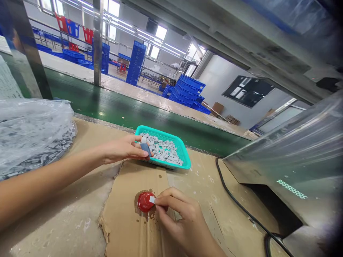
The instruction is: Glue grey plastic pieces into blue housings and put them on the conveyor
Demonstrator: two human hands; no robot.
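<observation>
- On the cardboard-covered bench (203, 200), centre front: round red pad (142, 201), glossy, with red smears on the cardboard around it.
- Right hand (182, 219): grip closed, thumb and fingers pinching a pale tab (152, 199) whose tip touches the pad.
- Left hand (122, 149): grip curled around a blue-grey piece (145, 149), held over the near side of the tray.
- Teal plastic tray (184, 153): on the bench just beyond the left hand, holding a heap of grey tabs (160, 148).
- Clear plastic bag (32, 123): at the bench's left end, with more grey tabs (45, 155) inside.
- Black cable (242, 207): along the bench's right side.
- Beyond the bench: green conveyor belt (112, 114), then stacked blue crates (187, 91) on the floor.
</observation>
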